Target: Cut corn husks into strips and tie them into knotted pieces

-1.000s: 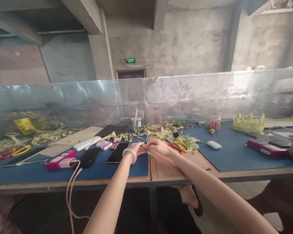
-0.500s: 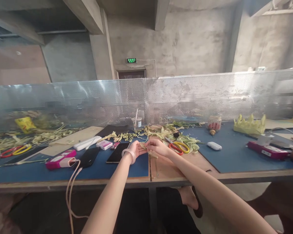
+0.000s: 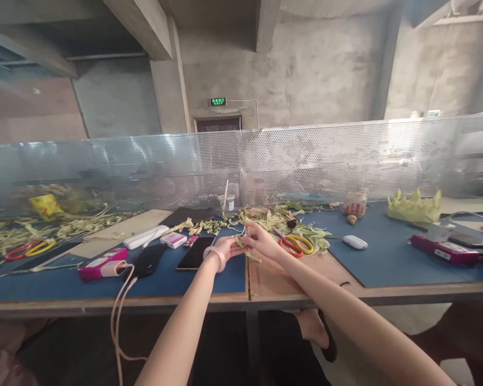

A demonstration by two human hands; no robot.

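Observation:
My left hand (image 3: 227, 248) is held palm up over the table's front part, its fingers curled under a pale green leaf strip (image 3: 239, 240). From the right, my right hand (image 3: 261, 241) pinches the same strip against the left fingers. Both hands touch, so part of the strip is hidden. A short pale end hangs just below my right hand. Behind the hands lies a loose heap of pale green strips and leaves (image 3: 320, 234), with small knotted pieces (image 3: 205, 227) to its left. Red and yellow scissors (image 3: 306, 244) rest beside my right wrist.
Left of my hands lie a black phone (image 3: 193, 258), a small pink-and-white box (image 3: 174, 240) and a magenta box (image 3: 94, 268) with a cable. A white case (image 3: 355, 242), a jar (image 3: 355, 203) and a yellow-green crown-shaped piece (image 3: 414, 206) stand rightward. A perforated metal screen (image 3: 314, 155) runs behind.
My right hand has lifted slightly and its fingers have shifted along the strip. My left hand stays beneath it. The whole view has moved a little.

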